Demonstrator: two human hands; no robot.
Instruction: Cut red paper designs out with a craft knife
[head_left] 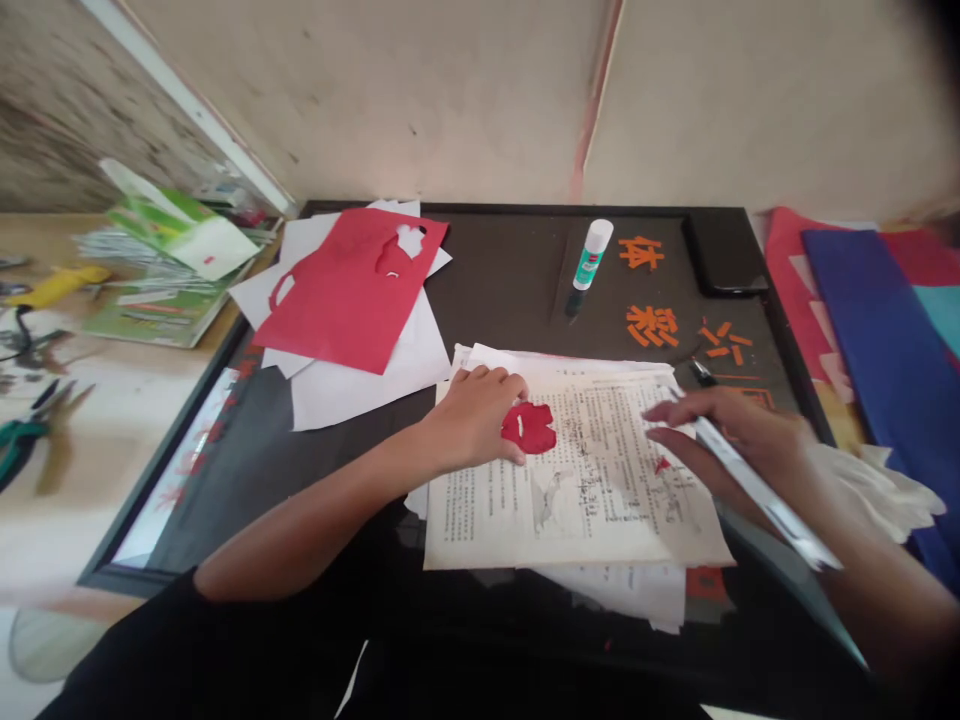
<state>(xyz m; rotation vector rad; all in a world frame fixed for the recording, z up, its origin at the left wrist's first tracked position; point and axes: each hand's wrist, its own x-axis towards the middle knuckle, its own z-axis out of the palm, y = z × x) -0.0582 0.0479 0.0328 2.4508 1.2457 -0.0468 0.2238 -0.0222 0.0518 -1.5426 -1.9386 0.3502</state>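
A small red paper cut-out [538, 428] with a slit in it lies on a printed sheet [480, 510]. My left hand [480, 415] rests on that sheet, thumb and fingers closed around the cut-out's left edge. Over the sheet's right side hovers my right hand [742, 440], slightly blurred. A slim white-and-silver tool, seemingly a craft knife [757, 490], lies slanted in its grip, the back end sticking out past the wrist. Its blade is not clearly visible. Beneath the right fingers sits a tiny red paper scrap [661, 463].
Red paper [337, 300] with cut holes lies on white sheets at left. A glue stick [592, 255] stands at the back, near orange paper characters [651, 326] and a black phone-like object [724, 255]. Pliers [30, 430] lie far left; blue paper [870, 340] lies right.
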